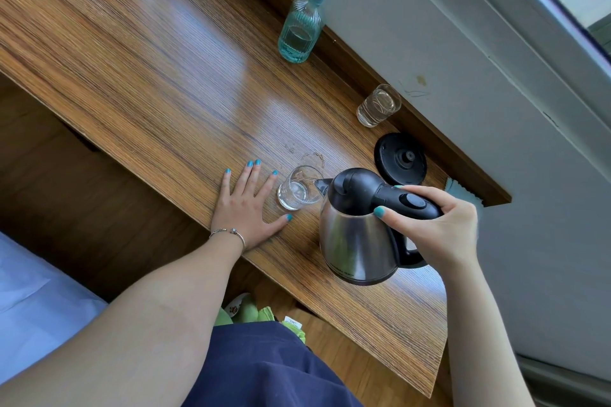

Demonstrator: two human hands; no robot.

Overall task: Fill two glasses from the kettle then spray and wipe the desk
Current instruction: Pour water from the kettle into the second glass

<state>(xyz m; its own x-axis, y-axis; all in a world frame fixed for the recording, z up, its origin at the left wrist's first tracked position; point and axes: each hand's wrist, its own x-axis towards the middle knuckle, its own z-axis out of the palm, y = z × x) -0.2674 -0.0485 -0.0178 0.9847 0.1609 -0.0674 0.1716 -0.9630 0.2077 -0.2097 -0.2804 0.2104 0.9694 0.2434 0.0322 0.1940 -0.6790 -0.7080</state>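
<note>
My right hand grips the black handle of the steel kettle, which is tilted with its spout at the rim of a clear glass. This glass holds a little water. My left hand lies flat on the wooden desk just left of the glass, fingers spread, thumb close to its base. A second glass, holding water, stands near the wall. A teal spray bottle stands further along the back edge.
The kettle's black base sits between the two glasses by the wall. A wet mark lies on the desk beside the near glass. A blue cloth corner shows behind my right hand. Green items lie under the desk.
</note>
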